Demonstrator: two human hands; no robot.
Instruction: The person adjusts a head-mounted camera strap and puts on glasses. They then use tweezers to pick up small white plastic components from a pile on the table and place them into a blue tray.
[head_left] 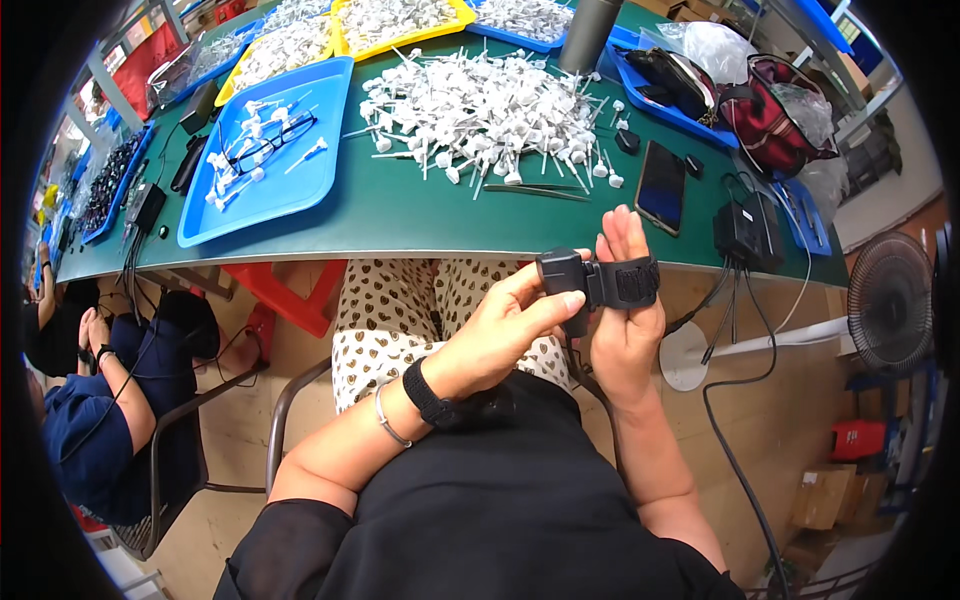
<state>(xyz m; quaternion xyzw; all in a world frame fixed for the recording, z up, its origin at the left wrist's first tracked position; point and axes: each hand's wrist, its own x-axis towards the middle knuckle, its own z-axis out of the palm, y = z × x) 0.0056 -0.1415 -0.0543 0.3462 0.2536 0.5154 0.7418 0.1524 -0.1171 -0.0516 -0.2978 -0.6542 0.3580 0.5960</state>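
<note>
While a pile of white parts (490,110) covers the middle of the green table (400,222), a fan (890,300) stands off its right edge. Boxy black device (562,270) with fuzzy black strap (632,283) is at the table's near edge. Left hand (488,332) grips the device; right hand (624,345) open, fingers straight, strap around it.

A boxy black device (562,268) sits beside the right hand (625,325), its strap (633,283) crossing it.
</note>
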